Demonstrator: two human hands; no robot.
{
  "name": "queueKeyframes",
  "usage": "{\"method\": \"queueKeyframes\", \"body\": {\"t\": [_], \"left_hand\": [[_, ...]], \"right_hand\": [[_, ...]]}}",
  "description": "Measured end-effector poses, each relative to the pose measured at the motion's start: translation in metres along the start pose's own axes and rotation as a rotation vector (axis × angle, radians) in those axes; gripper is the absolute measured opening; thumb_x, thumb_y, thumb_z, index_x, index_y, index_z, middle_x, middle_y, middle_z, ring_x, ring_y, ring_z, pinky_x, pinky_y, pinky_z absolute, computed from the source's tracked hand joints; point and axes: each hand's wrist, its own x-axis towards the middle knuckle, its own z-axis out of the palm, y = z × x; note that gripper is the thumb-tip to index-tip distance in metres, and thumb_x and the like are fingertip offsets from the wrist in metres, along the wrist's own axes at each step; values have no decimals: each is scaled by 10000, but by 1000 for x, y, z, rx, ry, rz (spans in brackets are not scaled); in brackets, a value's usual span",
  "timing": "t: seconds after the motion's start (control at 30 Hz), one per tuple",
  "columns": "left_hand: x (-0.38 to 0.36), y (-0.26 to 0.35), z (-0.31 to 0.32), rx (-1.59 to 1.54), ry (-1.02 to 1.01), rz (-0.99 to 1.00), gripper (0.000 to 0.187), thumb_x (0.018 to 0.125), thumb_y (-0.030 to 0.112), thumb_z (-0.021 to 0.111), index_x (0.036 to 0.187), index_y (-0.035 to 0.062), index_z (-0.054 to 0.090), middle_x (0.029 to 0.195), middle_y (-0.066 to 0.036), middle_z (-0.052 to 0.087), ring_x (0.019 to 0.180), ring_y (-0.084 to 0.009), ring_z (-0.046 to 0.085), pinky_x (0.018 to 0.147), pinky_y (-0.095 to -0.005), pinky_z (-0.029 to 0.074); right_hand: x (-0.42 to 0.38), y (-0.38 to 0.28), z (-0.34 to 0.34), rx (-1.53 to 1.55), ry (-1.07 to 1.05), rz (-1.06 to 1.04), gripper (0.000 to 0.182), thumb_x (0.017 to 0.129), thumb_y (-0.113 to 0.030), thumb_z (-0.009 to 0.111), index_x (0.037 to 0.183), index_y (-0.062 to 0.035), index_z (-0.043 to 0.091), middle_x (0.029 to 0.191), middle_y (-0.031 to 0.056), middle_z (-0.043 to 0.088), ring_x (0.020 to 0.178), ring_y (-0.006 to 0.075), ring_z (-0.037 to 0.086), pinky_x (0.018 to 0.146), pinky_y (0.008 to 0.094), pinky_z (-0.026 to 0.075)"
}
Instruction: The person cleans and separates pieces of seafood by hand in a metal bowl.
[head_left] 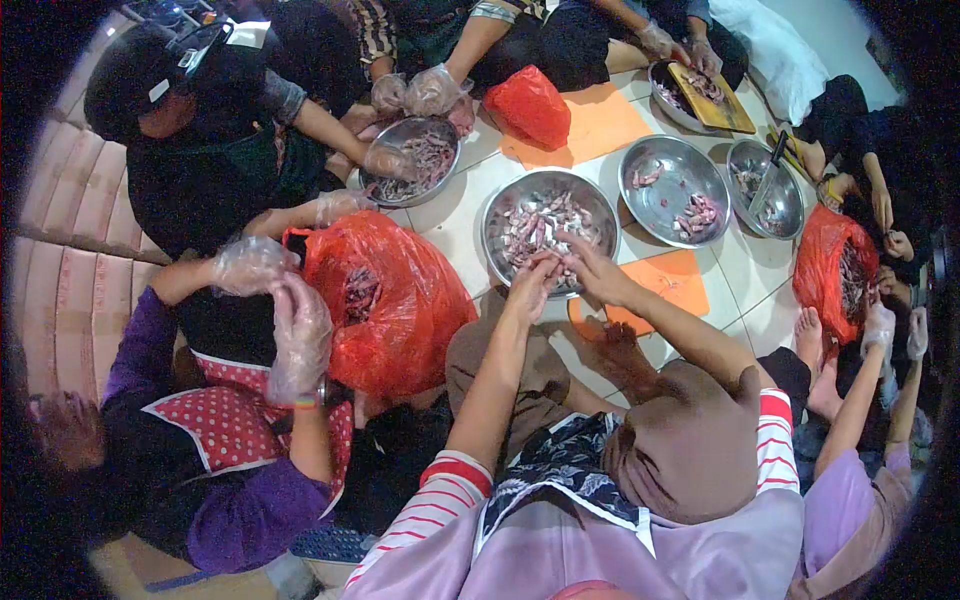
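Right up against the camera it's the wearer's lilac top (575,550), and beyond it two bare forearms run forward to meet over the bowl (491,228). Here are the fingers: the left hand (537,277) has its own bunched together at the near rim, while the right hand (597,268) comes in from the other side, fingers stretched and slightly apart, tips close to the left's. Is a piece pinched between them? Too small, I cannot tell. Below sit the pink pieces (545,222), heaped inside the bowl, and working right above them probably means anything dropped lands back with the rest. The bowl stands on the floor (468,228), just ahead of the knees, likely for an easy reach without stretching. Just to its right lies an orange sheet (668,288), perhaps there to spare the tiles. Further out, a second bowl (655,215) carries two smaller heaps, seemingly kept apart from the main lot, and past that a third bowl (785,207). Over on the left, a red bag (410,350) gapes wide, its mouth perhaps folded open for access, with a neighbour's gloved hands (302,340) beside it, gloves presumably against the wet.
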Motion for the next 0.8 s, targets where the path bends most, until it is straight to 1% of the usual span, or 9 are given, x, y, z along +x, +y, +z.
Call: {"method": "queueKeyframes", "body": {"t": [0.03, 0.07, 0.2, 0.3, 0.37, 0.4, 0.47, 0.57, 0.8], "left_hand": [[1, -2, -4, 10, -12, 13, 187, 813, 49, 565, 993, 11, 533, 982, -72, 571, 910, -140, 553, 827, -224, 470], [3, -4, -8, 19, -23, 26, 163, 814, 46, 563, 971, 13, 533, 979, -71, 570, 904, -140, 552, 826, -232, 472], [-2, 1, -2, -17, -27, 15, 126, 810, 48, 566, 928, 17, 533, 953, -66, 571, 889, -138, 552, 809, -244, 476], [-2, 4, 1, -23, 16, 17, 126, 807, 53, 570, 924, 15, 544, 912, -59, 577, 865, -132, 554, 791, -252, 478], [-2, 4, -3, 82, -4, -8, 129, 804, 64, 578, 919, 10, 553, 894, -55, 581, 836, -130, 555, 779, -244, 477], [-4, 4, -3, 81, -2, -9, 129, 804, 64, 578, 919, 10, 553, 894, -55, 581, 836, -130, 555, 779, -244, 477], [-8, 5, -2, 158, -42, -67, 152, 799, 80, 595, 927, 8, 555, 881, -51, 579, 809, -128, 552, 766, -243, 474], [-8, 1, -5, 164, -118, -94, 165, 798, 97, 604, 928, 10, 555, 876, -49, 577, 803, -130, 553, 759, -243, 468], [-9, -2, -2, 226, -90, -157, 180, 800, 129, 614, 932, 18, 563, 856, -41, 583, 817, -126, 557, 768, -240, 463]], "right_hand": [[-2, 1, 3, -140, 8, -111, 445, 927, -356, 320, 1308, -132, 275, 1234, 204, 435, 1107, 338, 470, 916, 389, 370], [-5, 3, 5, -135, 11, -112, 431, 930, -367, 276, 1304, -152, 283, 1211, 193, 461, 1076, 368, 482, 902, 403, 380], [-8, -5, 4, -132, -4, -72, 433, 930, -379, 262, 1303, -162, 285, 1162, 205, 495, 1017, 370, 523, 869, 413, 401], [-9, -7, 1, -150, -43, 4, 429, 931, -378, 252, 1309, -176, 280, 1047, 219, 549, 935, 382, 557, 807, 428, 429], [-9, -3, 6, -188, 64, -165, 397, 931, -374, 258, 1266, -170, 318, 934, 221, 575, 869, 386, 572, 749, 440, 441], [-9, -2, 7, -188, 62, -163, 397, 931, -374, 258, 1266, -170, 318, 934, 221, 575, 869, 386, 572, 749, 440, 441], [-8, 2, 8, -202, 51, -84, 346, 929, -365, 273, 1174, -139, 366, 850, 227, 576, 824, 410, 565, 709, 468, 433], [-2, 16, 13, -179, 27, -63, 305, 926, -351, 296, 1094, -111, 380, 846, 245, 569, 825, 436, 548, 697, 488, 420], [-2, 5, 10, -159, 23, 69, 311, 925, -336, 320, 1022, -49, 392, 825, 272, 555, 800, 455, 538, 680, 478, 420]]}}
